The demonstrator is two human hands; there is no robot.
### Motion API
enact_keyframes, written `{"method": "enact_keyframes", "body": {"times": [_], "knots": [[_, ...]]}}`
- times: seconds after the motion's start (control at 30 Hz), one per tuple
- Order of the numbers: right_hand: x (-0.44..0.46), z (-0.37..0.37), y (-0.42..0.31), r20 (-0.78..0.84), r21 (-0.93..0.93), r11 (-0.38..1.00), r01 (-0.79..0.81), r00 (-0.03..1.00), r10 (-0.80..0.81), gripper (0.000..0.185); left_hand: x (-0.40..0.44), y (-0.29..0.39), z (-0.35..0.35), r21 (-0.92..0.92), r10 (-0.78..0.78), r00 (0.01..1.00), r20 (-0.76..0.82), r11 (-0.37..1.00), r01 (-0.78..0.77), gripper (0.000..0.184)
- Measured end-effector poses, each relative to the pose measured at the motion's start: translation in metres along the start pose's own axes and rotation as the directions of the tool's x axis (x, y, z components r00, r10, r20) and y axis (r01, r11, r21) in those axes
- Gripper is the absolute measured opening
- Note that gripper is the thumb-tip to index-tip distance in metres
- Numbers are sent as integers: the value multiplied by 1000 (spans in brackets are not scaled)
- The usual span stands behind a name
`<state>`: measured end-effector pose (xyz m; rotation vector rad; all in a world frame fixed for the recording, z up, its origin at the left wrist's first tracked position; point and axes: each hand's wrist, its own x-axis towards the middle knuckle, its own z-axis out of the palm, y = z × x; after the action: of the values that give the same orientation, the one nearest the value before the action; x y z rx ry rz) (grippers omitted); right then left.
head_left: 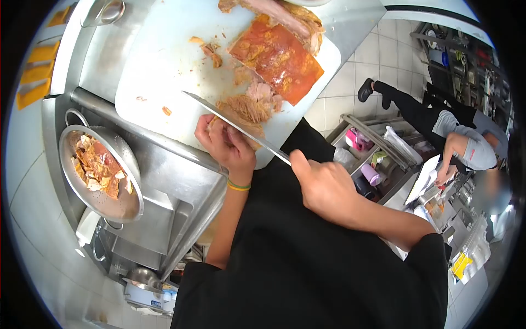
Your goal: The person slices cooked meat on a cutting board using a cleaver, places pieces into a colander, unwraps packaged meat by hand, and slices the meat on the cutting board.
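A long knife point(241, 127) is in my right hand point(331, 189), whose fingers wrap round its handle. The blade slants over a pile of shredded meat point(244, 107) near the edge of a white cutting board point(159, 66). My left hand point(230, 145) has its fingers curled around a piece of meat on the near side of the blade; the blade partly hides that piece. Just beyond lies a large slab of roasted meat point(279, 57) with glossy reddish-brown skin. Behind it is a longer piece of meat point(285, 19). Small scraps point(211, 55) are scattered on the board.
On the left, a metal colander point(137, 194) holds chopped meat pieces over a steel sink point(148, 219). A steel bowl point(104, 12) stands at the upper left. To the right are an open drawer unit point(361, 148) and a person in a grey shirt point(471, 151) at another counter.
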<state>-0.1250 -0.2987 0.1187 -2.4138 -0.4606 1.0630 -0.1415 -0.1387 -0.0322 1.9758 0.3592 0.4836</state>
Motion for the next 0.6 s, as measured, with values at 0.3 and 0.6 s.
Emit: {"method": "enact_keyframes", "body": {"times": [0.3, 0.6], "knots": [[-13, -6, -7, -36, -121, 992, 37, 998, -41, 12, -3, -7, -5, 52, 38, 998, 50, 998, -41, 34], [53, 3, -7, -5, -68, 997, 41, 999, -41, 12, -2, -7, 0, -21, 28, 999, 17, 999, -27, 21]]}}
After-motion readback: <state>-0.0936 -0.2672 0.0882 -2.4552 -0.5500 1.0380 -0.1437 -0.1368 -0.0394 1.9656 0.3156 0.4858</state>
